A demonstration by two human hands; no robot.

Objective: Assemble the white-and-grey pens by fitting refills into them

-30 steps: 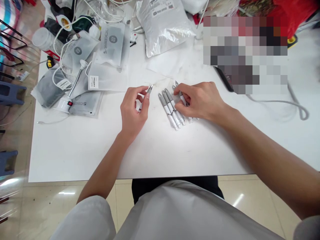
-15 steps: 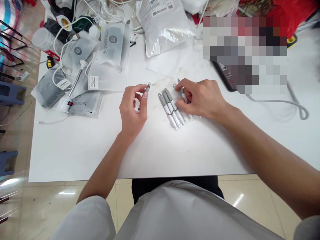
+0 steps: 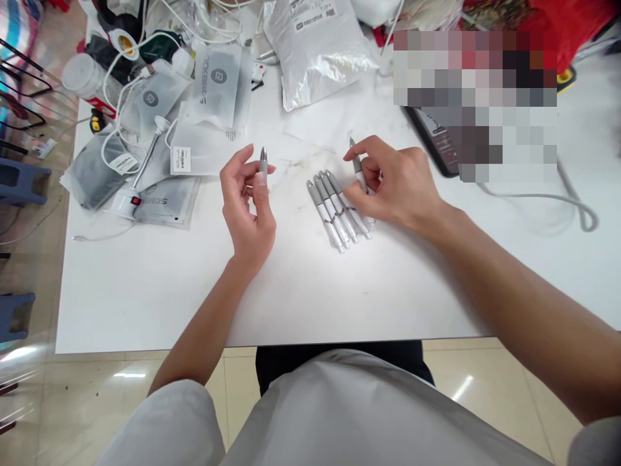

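My left hand is raised left of the middle, holding a pen between thumb and fingers. The pen's grey grip and metal tip point away from me; its rear part is hidden by the hand. My right hand pinches another grey-and-white pen in its curled fingers, tip upward. Just left of that hand, several similar pens lie side by side on the white table, grey ends pointing away. My right hand partly covers the right side of the row.
Clear pouches, a white cable and a small switch-fitted stand crowd the back left. A silvery plastic parcel lies at the back middle. Behind my right hand is a dark device, partly pixelated, near a grey cord.
My left hand has moved left with its pen, which now stands more upright. My right hand has lifted slightly away from the row with a pen, showing more of the row's right side.
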